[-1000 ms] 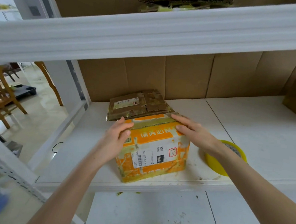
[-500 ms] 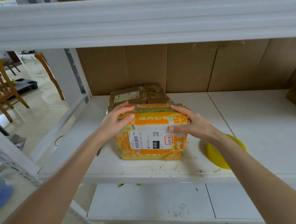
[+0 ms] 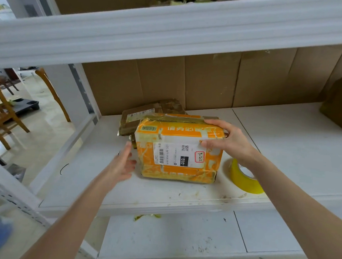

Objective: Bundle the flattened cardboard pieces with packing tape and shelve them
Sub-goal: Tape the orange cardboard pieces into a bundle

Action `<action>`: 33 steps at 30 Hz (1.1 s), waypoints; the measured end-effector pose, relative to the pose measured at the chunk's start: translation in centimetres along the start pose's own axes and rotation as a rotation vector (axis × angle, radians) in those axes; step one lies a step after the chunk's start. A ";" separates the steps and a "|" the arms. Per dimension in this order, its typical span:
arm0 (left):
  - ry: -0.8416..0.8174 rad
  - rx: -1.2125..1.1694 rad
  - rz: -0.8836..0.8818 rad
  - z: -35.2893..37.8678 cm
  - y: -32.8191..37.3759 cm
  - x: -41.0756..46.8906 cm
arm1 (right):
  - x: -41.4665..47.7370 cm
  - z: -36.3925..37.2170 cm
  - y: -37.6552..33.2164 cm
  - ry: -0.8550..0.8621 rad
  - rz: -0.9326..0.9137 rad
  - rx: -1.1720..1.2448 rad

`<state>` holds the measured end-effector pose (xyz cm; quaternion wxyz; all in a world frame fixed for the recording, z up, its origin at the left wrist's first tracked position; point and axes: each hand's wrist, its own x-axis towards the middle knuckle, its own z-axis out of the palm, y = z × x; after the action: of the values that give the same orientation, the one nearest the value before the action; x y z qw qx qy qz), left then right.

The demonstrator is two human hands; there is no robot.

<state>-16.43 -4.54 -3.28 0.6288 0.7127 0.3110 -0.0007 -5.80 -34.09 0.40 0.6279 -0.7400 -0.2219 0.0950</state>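
Two hands: right hand [image 3: 228, 142] grips the orange bundle [image 3: 176, 133] at its corner, left hand [image 3: 122, 164] open alongside; best pushed back squarely, both steadying.

A white shelving unit [image 3: 281, 202] is seen filling the view, its upper beam [image 3: 172, 29] stretched across the top. The back is lined with brown cardboard panels [image 3: 209, 81]. The middle shelf [image 3: 295, 141] is marked with scuffs and specks, and a lower shelf [image 3: 179, 240] is seen beneath it, soiled likewise. To the left, past a slotted upright [image 3: 82, 90], a pale glossy floor [image 3: 43, 137] is brightly lit. Wooden chairs [image 3: 0, 115] are stood there, and a dark tray [image 3: 25, 105] is laid on the floor behind them.
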 end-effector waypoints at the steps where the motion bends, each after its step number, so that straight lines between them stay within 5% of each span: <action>1: -0.082 0.037 -0.056 0.5 -0.5 -0.3 | 0.0 -0.1 -0.1 -0.009 -0.003 0.009; 7: -0.086 -0.237 0.002 1.1 -1.9 -0.5 | 0.1 -0.6 -0.2 -0.043 0.005 -0.082; 19: 0.038 0.032 0.154 1.8 -3.8 1.5 | 1.7 1.1 2.7 -0.004 0.017 -0.274; 22: 0.071 0.203 0.128 2.1 -4.0 1.8 | 2.0 1.3 3.8 -0.003 0.025 -0.365; 25: 0.135 0.750 0.124 0.8 -2.8 1.2 | 1.9 1.8 5.2 0.036 0.036 -0.381; 28: 0.439 0.936 0.446 -0.5 -0.1 0.4 | 2.7 2.2 5.2 0.044 0.002 -0.447; 30: 0.403 0.778 0.677 0.6 1.8 0.1 | 2.9 2.2 5.1 0.045 0.006 -0.484; 33: 0.260 0.875 0.672 3.9 3.3 0.6 | 2.6 2.1 5.2 0.046 0.035 -0.499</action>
<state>-12.90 -7.81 -1.36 0.1973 0.9609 0.1127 0.1584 -3.31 -31.64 -4.76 0.4289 -0.8777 -0.2113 0.0314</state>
